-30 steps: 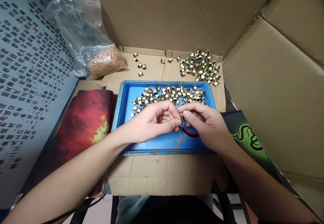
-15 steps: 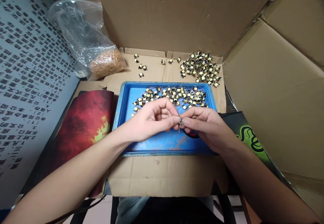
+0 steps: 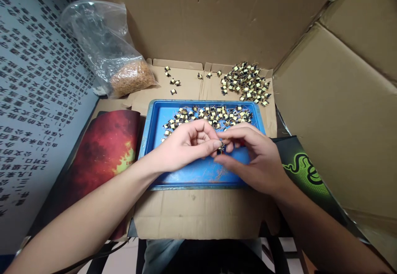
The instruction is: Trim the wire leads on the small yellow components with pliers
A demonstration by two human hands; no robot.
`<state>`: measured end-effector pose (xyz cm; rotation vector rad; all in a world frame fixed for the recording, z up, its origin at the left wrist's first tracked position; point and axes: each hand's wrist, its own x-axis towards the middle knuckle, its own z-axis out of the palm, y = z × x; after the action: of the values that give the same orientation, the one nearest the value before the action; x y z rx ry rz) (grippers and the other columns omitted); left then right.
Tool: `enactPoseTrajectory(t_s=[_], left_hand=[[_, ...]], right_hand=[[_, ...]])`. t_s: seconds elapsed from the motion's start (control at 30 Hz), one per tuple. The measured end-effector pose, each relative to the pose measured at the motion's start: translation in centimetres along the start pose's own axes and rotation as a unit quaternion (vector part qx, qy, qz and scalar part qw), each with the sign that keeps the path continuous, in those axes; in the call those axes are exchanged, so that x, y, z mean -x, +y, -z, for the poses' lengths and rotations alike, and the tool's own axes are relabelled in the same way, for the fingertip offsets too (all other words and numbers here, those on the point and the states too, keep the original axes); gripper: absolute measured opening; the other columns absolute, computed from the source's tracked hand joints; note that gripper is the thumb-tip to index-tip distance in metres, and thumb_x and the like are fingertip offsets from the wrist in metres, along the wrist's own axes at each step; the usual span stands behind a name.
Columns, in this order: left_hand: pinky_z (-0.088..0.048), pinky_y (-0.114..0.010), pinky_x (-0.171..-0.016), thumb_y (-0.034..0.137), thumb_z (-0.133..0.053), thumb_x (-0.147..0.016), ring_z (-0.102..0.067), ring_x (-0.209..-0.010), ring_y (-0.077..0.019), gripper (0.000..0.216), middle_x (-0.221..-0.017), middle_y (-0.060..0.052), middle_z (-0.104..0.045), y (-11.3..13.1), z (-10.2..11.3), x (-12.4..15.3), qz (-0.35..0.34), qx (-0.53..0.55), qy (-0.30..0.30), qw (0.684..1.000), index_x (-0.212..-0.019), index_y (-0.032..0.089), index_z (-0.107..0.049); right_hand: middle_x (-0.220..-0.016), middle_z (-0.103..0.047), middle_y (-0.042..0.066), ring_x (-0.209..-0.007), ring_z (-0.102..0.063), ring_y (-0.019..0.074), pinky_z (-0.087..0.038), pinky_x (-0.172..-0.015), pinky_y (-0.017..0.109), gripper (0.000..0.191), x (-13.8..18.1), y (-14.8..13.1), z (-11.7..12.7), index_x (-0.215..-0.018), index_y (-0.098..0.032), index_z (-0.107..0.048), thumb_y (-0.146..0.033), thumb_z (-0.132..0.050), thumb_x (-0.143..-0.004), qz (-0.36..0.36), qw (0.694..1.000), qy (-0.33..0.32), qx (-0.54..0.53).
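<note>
Left hand (image 3: 186, 146) first: thumb and forefinger are pinched tight on one small component (image 3: 221, 147), the other fingers curled in loosely. The right hand (image 3: 256, 158) meets it from the other side, fingertips closed on the same part, so both hands grip it between them, just above the bare near half of the blue tray (image 3: 192, 175). The part itself is tiny and dark, with a hint of fine wire; more than that I can't make out.

Moving outward, a band of yellow-and-black parts (image 3: 211, 117) lies scattered along the far side of the tray, thin wires sticking out of them. Beyond the tray, on the cardboard floor (image 3: 192, 212), sits a second, denser heap (image 3: 246, 82) at the back right, and a few strays (image 3: 172, 79) lie at the back left. By my reading the work is somewhere in the middle: one piece in hand, plenty in the tray, plenty in the heap. Which lot is finished, the view doesn't tell.

At the back left, a clear plastic bag (image 3: 105, 51) slumps against the cardboard wall (image 3: 201, 17), with tan fibrous stuff in its bottom. A red mat (image 3: 105, 150) lies left of the tray, a black mat with a green logo (image 3: 305, 170) right of it.
</note>
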<state>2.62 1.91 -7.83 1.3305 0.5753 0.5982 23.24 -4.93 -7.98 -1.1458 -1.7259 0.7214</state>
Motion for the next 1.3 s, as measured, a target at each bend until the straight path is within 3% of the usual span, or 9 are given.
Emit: enactPoseTrajectory(t_s=[0.07,0.17,0.33,0.5,0.63,0.73,0.83,1.13,1.3], left_hand=[[-0.046,-0.019,-0.060,0.037,-0.082,-0.090,-0.059,-0.064,-0.0084,0.031,-0.073,-0.001,-0.068,0.0,0.0,0.0,0.003,-0.007,-0.004,1.000,-0.091,0.014,-0.062],[-0.047,-0.019,-0.060,0.031,-0.078,-0.094,-0.061,-0.066,-0.0088,0.022,-0.075,-0.002,-0.070,0.1,-0.1,0.0,0.006,-0.011,-0.022,1.000,-0.092,0.013,-0.064],[-0.049,-0.017,-0.061,0.021,-0.075,-0.096,-0.063,-0.066,-0.0073,0.013,-0.076,-0.003,-0.073,0.5,0.0,0.1,0.008,0.001,-0.047,0.999,-0.093,0.012,-0.067],[-0.053,-0.016,-0.057,0.023,-0.079,-0.094,-0.069,-0.064,-0.0080,0.019,-0.082,-0.007,-0.080,0.2,0.1,0.1,0.022,0.067,-0.035,0.997,-0.091,0.012,-0.064],[-0.063,-0.023,-0.064,0.025,-0.083,-0.092,-0.079,-0.071,-0.0150,0.028,-0.085,-0.008,-0.083,-0.2,0.1,0.0,-0.002,0.127,-0.006,0.992,-0.087,0.014,-0.058],[-0.065,-0.023,-0.067,0.026,-0.084,-0.091,-0.080,-0.072,-0.0162,0.031,-0.082,-0.008,-0.083,-0.3,0.0,-0.1,-0.004,0.131,0.000,0.991,-0.085,0.014,-0.057],[-0.065,-0.022,-0.067,0.026,-0.086,-0.089,-0.080,-0.069,-0.0153,0.031,-0.083,-0.009,-0.083,-0.2,-0.2,-0.1,0.012,0.120,-0.001,0.993,-0.085,0.013,-0.058],[-0.063,-0.019,-0.066,0.019,-0.084,-0.089,-0.077,-0.070,-0.0121,0.026,-0.078,-0.004,-0.080,-0.4,-0.4,-0.2,-0.013,0.100,0.017,0.995,-0.089,0.013,-0.059],[-0.062,-0.020,-0.067,0.013,-0.090,-0.079,-0.071,-0.070,-0.0096,0.037,-0.081,0.002,-0.073,-0.9,-0.2,-0.3,-0.040,0.094,0.048,0.994,-0.098,0.016,-0.058]], right_hand=[[-0.091,-0.073,0.004,-0.086,-0.066,0.0206,-0.054,-0.081,0.038,0.003,0.1,0.1,-0.2,-0.098,-0.027,-0.077,-0.029,-0.076,-0.095,-0.018,0.999,0.030,-0.021],[-0.088,-0.075,0.005,-0.085,-0.067,0.0205,-0.054,-0.077,0.037,0.010,0.0,0.4,-0.3,-0.088,-0.025,-0.077,-0.032,-0.075,-0.095,-0.101,0.990,0.035,-0.088],[-0.069,-0.066,0.000,-0.062,-0.057,0.0130,-0.047,-0.057,0.027,0.028,-0.5,0.7,-0.2,-0.076,-0.021,-0.072,-0.043,-0.083,-0.086,-0.200,0.954,0.009,-0.223],[-0.078,-0.070,0.001,-0.068,-0.061,0.0125,-0.052,-0.065,0.026,0.026,-0.4,1.6,-0.2,-0.089,-0.021,-0.076,-0.047,-0.078,-0.092,-0.234,0.942,0.023,-0.239],[-0.100,-0.073,0.004,-0.085,-0.068,0.0157,-0.057,-0.079,0.031,0.024,0.1,1.5,-0.2,-0.114,-0.025,-0.076,-0.043,-0.070,-0.099,-0.193,0.943,0.002,-0.270],[-0.099,-0.071,0.003,-0.091,-0.067,0.0173,-0.056,-0.082,0.033,0.012,0.2,0.8,-0.5,-0.106,-0.026,-0.076,-0.030,-0.075,-0.095,-0.128,0.970,0.030,-0.206],[-0.094,-0.069,0.002,-0.085,-0.065,0.0174,-0.053,-0.077,0.035,0.003,0.1,0.5,-1.0,-0.097,-0.026,-0.076,-0.027,-0.074,-0.095,-0.111,0.982,0.063,-0.141],[-0.092,-0.070,0.001,-0.084,-0.065,0.0188,-0.051,-0.075,0.037,0.003,0.5,1.0,-1.4,-0.096,-0.027,-0.073,-0.026,-0.070,-0.096,-0.117,0.983,0.066,-0.121],[-0.098,-0.070,0.003,-0.091,-0.066,0.0199,-0.052,-0.080,0.038,0.009,0.1,1.0,-1.1,-0.104,-0.026,-0.074,-0.026,-0.067,-0.099,-0.084,0.991,0.035,-0.094]])
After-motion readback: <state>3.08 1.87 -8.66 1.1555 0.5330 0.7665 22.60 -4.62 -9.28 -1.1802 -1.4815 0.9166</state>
